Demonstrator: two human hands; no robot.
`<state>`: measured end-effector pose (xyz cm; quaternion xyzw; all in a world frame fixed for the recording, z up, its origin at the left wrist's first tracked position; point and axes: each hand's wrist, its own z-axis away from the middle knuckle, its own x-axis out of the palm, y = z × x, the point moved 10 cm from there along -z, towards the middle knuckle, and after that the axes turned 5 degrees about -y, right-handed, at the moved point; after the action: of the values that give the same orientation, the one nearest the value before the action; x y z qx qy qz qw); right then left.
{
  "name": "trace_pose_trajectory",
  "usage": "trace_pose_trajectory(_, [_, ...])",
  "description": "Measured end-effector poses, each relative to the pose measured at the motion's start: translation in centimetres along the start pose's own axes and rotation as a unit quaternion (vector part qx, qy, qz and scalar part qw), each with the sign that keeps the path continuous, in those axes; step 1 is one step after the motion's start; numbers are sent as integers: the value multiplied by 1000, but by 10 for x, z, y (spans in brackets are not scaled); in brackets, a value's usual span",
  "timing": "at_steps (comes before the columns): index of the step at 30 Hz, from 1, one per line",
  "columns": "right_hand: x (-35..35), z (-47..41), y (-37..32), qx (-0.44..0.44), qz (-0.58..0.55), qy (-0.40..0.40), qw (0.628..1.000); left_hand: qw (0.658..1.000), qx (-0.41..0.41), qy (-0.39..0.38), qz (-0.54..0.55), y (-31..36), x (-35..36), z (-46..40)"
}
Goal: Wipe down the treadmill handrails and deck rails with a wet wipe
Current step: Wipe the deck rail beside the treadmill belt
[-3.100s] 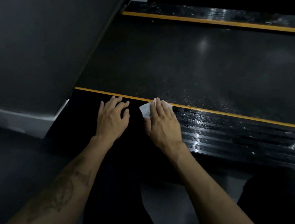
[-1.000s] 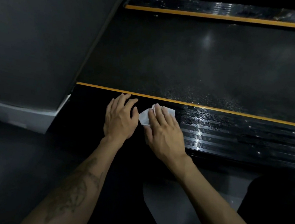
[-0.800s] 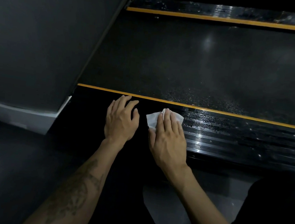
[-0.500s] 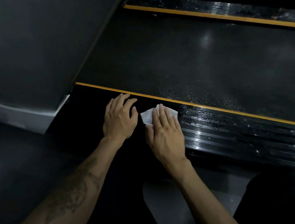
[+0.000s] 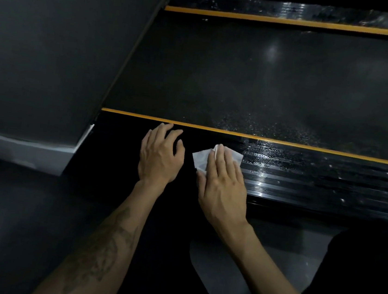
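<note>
On the left-to-right deck rail [image 5: 317,182], right hand [image 5: 222,186] flat atop wet wipe [image 5: 201,158], left hand [image 5: 159,157] open, empty

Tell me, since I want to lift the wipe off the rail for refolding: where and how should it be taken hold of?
Probably by the loose corner of the wipe that sticks out left of the right hand, coming in from the left. The wipe lies flat on the rail under straight fingers; only that edge is bare. The left hand rests beside it and could pinch it.

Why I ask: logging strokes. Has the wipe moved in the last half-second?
Yes: the wet wipe slid slightly right, away from the yellow stripe's left end.
</note>
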<state>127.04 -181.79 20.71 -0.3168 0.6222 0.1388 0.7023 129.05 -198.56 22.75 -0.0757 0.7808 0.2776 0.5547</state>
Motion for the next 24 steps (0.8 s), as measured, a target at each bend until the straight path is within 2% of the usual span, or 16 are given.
trace_pose_trajectory(5, [0,-9,-9,-65,33,-22,997,999,30,-10,5,5,1,2])
trace_pose_trajectory(10, [-2,3,5,-4,3,7,1000,1000,26,-11,5,5,1,2])
trace_pose_trajectory(12, [2,13,-2,-11,-1,19,1000,1000,25,-5,9,5,1,2])
trace_pose_trajectory(17, [2,-2,-12,-75,20,-11,997,1000,23,-8,5,4,1,2])
trace_pose_trajectory(21, [-4,7,6,-22,-12,19,1000,1000,20,-1,3,4,-1,3])
trace_pose_trajectory(24, [5,24,-1,-25,-2,32,999,1000,20,3,6,4,0,3])
